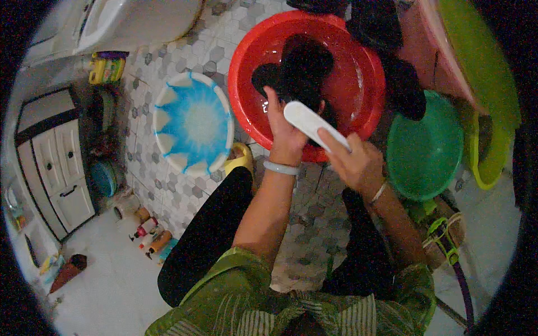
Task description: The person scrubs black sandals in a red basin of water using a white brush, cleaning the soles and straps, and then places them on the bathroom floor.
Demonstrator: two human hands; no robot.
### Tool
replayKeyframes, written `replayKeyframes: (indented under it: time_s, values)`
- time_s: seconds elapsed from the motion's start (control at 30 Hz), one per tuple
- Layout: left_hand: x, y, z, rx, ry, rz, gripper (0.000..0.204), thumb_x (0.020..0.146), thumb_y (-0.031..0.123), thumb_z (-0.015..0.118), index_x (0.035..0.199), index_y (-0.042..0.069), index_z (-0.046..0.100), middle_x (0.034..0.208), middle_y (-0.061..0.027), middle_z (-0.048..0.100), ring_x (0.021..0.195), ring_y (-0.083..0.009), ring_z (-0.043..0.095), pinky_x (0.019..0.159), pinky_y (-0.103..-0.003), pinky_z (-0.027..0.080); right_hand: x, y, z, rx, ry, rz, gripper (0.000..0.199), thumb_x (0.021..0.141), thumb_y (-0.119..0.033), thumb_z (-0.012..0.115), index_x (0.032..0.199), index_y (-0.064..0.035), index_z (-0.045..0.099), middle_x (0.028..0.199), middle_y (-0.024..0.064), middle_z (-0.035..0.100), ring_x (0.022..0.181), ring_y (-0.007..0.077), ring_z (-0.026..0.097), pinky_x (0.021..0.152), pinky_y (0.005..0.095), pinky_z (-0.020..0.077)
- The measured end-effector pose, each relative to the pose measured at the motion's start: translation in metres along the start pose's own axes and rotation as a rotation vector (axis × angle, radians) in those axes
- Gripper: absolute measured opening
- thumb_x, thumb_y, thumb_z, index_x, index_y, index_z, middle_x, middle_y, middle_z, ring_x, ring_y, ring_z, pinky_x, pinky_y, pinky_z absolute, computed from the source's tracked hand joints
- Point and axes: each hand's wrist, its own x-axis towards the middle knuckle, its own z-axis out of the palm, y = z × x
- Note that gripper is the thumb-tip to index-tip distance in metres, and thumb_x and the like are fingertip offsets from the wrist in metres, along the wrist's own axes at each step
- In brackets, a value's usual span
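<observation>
In front of me, a red basin (237, 101) holds water and a black fabric-like item (305, 61) with rounded ends; its exact kind is too dark to make out. My left hand (287, 131) reaches over the near rim, palm turned up and thumb raised, gripping the black item. Most of its fingers are hidden by the item and a long white brush (311, 123). Around the near end of this brush, my right hand (356, 162) is closed. The brush slants above my left palm, smooth rounded back upward, its underside hidden.
Left of the red basin stands a blue-and-white basin (196, 120), with a yellow container (240, 157) beside it. A green basin (426, 151) lies to the right, near dark items (406, 87). Bottles (154, 235) and a white cabinet (64, 162) occupy the left side.
</observation>
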Motion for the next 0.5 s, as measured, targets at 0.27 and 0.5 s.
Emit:
replayKeyframes:
  time_s: [0.27, 0.5]
  values:
    - [0.004, 0.011, -0.001, -0.159, -0.125, -0.050, 0.051, 0.089, 0.050, 0.044, 0.123, 0.013, 0.051, 0.115, -0.0121, 0.060, 0.100, -0.0354, 0.056, 0.085, -0.057, 0.046, 0.036, 0.004, 0.006, 0.013, 0.115, -0.120, 0.051, 0.071, -0.015, 0.068, 0.121, -0.0202, 0.060, 0.067, 0.0039, 0.039, 0.053, 0.0187, 0.052, 0.048, 0.0313, 0.0475]
    - [0.005, -0.004, -0.010, -0.161, -0.133, -0.094, 0.057, 0.090, 0.053, 0.041, 0.125, 0.009, 0.050, 0.117, -0.0164, 0.058, 0.104, -0.0359, 0.056, 0.090, -0.053, 0.045, 0.028, 0.027, 0.013, 0.168, 0.087, -0.164, 0.048, 0.074, -0.016, 0.066, 0.122, -0.0202, 0.059, 0.068, 0.0048, 0.043, 0.054, 0.0202, 0.053, 0.048, 0.0327, 0.0478]
